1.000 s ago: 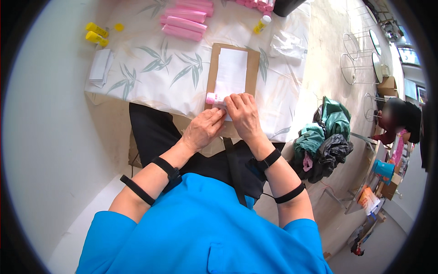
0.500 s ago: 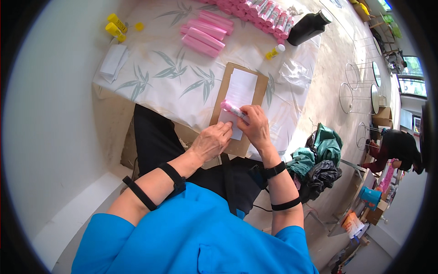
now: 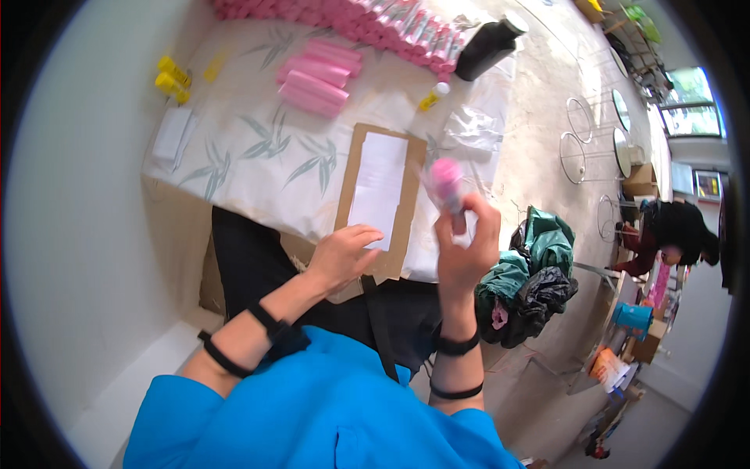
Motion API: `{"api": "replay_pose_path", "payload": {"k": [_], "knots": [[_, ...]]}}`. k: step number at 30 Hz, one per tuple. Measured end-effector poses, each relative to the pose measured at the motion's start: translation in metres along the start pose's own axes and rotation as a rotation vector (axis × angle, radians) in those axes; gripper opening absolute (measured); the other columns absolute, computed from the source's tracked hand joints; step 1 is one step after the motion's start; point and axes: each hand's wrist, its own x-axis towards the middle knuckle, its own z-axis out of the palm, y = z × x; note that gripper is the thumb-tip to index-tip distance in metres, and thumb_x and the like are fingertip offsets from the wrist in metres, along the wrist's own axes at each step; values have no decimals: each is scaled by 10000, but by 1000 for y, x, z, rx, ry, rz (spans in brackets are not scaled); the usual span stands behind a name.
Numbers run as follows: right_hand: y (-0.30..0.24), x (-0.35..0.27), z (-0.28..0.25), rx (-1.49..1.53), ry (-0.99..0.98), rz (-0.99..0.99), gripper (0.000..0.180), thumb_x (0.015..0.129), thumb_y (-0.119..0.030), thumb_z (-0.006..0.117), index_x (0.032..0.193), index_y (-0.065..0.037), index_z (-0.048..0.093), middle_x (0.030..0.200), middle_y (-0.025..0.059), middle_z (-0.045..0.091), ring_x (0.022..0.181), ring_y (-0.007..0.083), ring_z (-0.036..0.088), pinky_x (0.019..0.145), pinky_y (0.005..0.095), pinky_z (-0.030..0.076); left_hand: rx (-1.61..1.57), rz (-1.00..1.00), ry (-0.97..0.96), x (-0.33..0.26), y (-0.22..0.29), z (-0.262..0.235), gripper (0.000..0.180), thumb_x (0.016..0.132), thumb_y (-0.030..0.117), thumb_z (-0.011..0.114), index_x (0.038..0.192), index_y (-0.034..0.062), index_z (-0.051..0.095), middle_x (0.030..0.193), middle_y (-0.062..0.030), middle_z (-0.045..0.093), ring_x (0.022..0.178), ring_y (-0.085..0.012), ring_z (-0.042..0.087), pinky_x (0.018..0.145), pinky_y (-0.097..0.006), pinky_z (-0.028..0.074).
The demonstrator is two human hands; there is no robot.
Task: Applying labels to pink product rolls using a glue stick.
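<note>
My right hand [image 3: 467,248] is raised over the table's right front edge, its fingers closed round a small pink roll of plastic film [image 3: 447,178] with a printed label wrapped on it; the roll is slightly blurred. My left hand [image 3: 344,256] rests at the near end of a stack of white paper strips [image 3: 379,176], fingers stretched out and holding nothing. Under the strips lies a piece of brown cardboard [image 3: 351,176]. Beyond it are several pink rolls without labels [image 3: 319,76]. A yellow glue stick with a white cap [image 3: 433,96] lies to the right of them.
A long pile of pink rolls [image 3: 391,31] lines the table's far side, beside a black bottle [image 3: 489,50]. Yellow glue sticks [image 3: 172,80] and folded white paper [image 3: 173,134] lie at left, a clear plastic bag [image 3: 473,129] at right. Green and black bags [image 3: 535,273] sit on the floor.
My right hand has lifted the pink roll off the paper strips and carried it to the right, turning it more upright. My left hand has let go of the roll and its fingers have opened.
</note>
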Motion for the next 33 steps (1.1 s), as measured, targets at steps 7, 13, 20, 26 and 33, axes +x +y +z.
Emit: {"api": "replay_pose_path", "payload": {"k": [7, 13, 20, 26, 33], "knots": [[-81, -3, -42, -168, -40, -513, 288, 783, -55, 701, 1064, -13, 657, 994, 108, 668, 898, 251, 639, 809, 386, 488, -1448, 97, -11, -42, 69, -40, 659, 804, -82, 728, 1388, 30, 445, 1410, -91, 480, 1360, -199, 416, 1167, -393, 299], [-108, -2, -49, -221, -6, -680, 216, 826, -135, 613, 992, -52, 724, 969, 65, 689, 899, 188, 650, 842, 333, 478, -1623, 133, 48, -61, 96, -64, 541, 869, 2, 694, 1357, 37, 463, 1375, -93, 498, 1320, -208, 456, 1136, -399, 344], [-124, -12, -37, -228, 30, -696, 209, 809, -102, 615, 976, -62, 735, 983, 66, 695, 938, 195, 653, 825, 337, 495, -1604, -144, 405, -59, 120, -77, 144, 963, 145, 622, 1084, 71, 599, 996, 4, 632, 926, -63, 602, 808, -257, 501], [-136, -20, -43, -236, 45, -648, 216, 824, -92, 608, 990, -70, 744, 1052, 60, 691, 968, 199, 657, 913, 368, 506, -1496, -235, 600, -54, 131, -74, 141, 992, 159, 550, 890, 86, 614, 807, 36, 587, 730, -16, 531, 618, -219, 431], [-158, -26, -57, -264, 114, -533, 228, 771, -94, 719, 995, -76, 755, 1081, 36, 687, 1038, 204, 639, 895, 369, 491, -1357, -165, 675, -55, 144, -78, 172, 996, 136, 525, 853, 77, 600, 782, 32, 583, 696, -19, 518, 575, -212, 412]]}}
